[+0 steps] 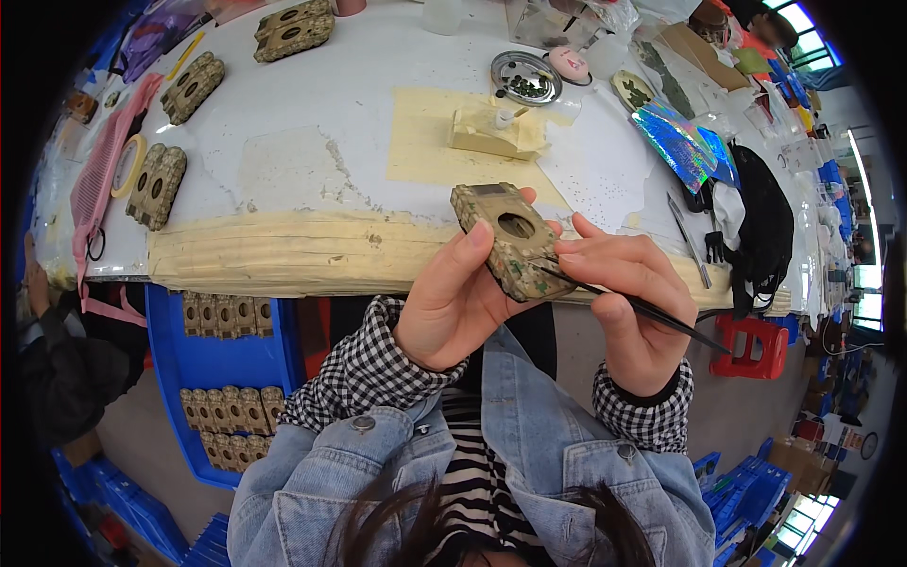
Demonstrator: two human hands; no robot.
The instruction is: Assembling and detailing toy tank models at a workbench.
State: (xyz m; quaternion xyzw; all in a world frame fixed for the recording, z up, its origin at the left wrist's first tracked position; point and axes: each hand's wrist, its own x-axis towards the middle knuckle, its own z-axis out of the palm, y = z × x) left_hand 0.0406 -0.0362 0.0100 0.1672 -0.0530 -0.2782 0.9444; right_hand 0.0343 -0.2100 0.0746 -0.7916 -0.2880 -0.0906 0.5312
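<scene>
My left hand [444,307] is closed round a camouflage-painted toy tank hull [487,205] with an oval hole in its top, tilted over the table's front edge. My right hand [642,307] grips dark tweezers [673,319], their tips at the hull's near right side. Whether the tips hold anything is too small to tell. Fingertips of my right hand are close to the hull's edge. Beyond the hull stands a block wrapped in yellow tape [496,132], with a small white piece on top. A round clear dish [525,80] of small dark green bits lies farther back.
More camouflage hulls [156,187] stand at the table's left and back. A blue tray [170,378] with several hulls sits below the left edge. A metal tool [690,241], a black bag [763,222] and shiny foil [673,146] lie right. A red stool [753,347] stands beneath.
</scene>
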